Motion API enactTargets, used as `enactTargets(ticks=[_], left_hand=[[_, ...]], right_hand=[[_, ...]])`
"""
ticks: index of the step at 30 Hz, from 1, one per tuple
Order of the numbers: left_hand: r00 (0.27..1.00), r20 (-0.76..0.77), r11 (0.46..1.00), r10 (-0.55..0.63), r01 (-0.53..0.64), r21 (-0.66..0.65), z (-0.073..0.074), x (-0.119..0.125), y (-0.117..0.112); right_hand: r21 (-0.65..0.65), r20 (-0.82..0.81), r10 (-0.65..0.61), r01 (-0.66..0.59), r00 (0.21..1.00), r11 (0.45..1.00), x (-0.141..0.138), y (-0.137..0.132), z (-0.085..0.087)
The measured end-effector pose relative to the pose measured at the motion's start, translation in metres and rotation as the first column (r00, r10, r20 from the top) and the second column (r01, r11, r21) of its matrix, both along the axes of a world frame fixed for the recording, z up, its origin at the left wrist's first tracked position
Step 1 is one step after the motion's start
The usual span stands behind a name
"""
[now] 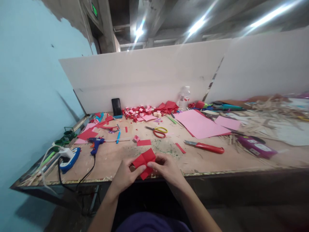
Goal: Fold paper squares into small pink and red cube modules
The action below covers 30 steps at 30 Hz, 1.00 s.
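Both my hands meet at the near edge of the wooden table (116, 161), pinching one folded piece of red paper (145, 159). My left hand (125, 175) grips its lower left side with thumb and fingers closed. My right hand (167, 169) holds the right side, its thumb pressed on the paper's centre. The paper stands tilted, slightly above the table edge. Just beyond it lie a small red rectangle (144, 142) and a tiny pink cube (136, 138).
Scissors (158, 131) with yellow and red handles lie mid-table, a red-handled utility knife (207, 147) to the right, a blue glue gun (96, 143) with its black cord to the left. Pink sheets (200, 124), a heap of small cubes (140, 112), a phone (117, 107) and a bottle (184, 96) sit by the white partition.
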State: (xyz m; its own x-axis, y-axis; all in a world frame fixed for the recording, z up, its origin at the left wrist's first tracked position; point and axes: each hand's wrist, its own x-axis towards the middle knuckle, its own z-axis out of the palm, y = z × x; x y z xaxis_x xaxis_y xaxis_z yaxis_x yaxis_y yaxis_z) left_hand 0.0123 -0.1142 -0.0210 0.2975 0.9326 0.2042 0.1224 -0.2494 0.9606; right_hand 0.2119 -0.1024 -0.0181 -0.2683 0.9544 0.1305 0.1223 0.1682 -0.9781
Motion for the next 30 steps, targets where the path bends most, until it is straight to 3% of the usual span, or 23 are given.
enactTargets(ticks=[9, 17, 30], left_hand=[[0.992, -0.115, 0.997, 0.045, -0.038, 0.067, 0.0029, -0.0006, 0.0005], [0.998, -0.052, 0.999, 0.048, -0.047, 0.021, 0.0016, -0.0024, 0.0013], [0.999, 0.047, 0.998, 0.015, -0.012, -0.057, 0.0016, -0.0044, 0.0008]], right_hand=[[-0.004, 0.002, 0.081, -0.081, 0.997, 0.997, -0.0022, -0.0002, 0.0043], [-0.037, -0.002, 0.171, -0.171, 0.985, 0.985, -0.0010, -0.0039, 0.0072], [-0.055, -0.053, 0.133, -0.136, 0.990, 0.989, 0.0030, -0.0047, 0.0065]])
